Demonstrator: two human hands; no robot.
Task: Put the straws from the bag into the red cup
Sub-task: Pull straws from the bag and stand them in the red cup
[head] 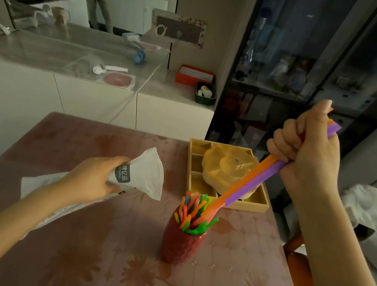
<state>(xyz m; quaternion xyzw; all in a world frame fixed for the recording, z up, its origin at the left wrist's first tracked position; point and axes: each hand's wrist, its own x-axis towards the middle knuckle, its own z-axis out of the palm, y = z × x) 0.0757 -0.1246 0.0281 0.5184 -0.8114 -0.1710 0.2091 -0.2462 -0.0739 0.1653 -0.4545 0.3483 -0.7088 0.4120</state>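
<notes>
Head view, and it's the right hand (307,154) up high, fist wrapped tight round a bundle of long straws (249,183): orange and purple show, thumb up on top, the upper ends poking out past the knuckles. The bundle slants down and to the left, the orange tips dipping into the mouth of the red cup (180,243), the purple end hanging just above and beside the rim. That cup, a ribbed, pineapple-like thing, stands upright on the pink flowered table (93,262) and bristles with short bright straws (193,214), orange, green, yellow and blue, fanned out at all angles. Across to the left hand (90,177): fingers curled round the neck of the white bag (144,175), held low over the table, its open mouth flaring up toward the right, a grey label showing. A flat white sheet (41,185) lies under that forearm; whether it belongs to the bag I cannot tell. Just behind the cup sits a wooden divided tray (259,203) with a yellowish lidded dish (227,170) resting in it. Further back, a pale counter carries an orange box (194,75) and a dark green tub (205,94), with a dark glass cabinet (316,51) to the right.
</notes>
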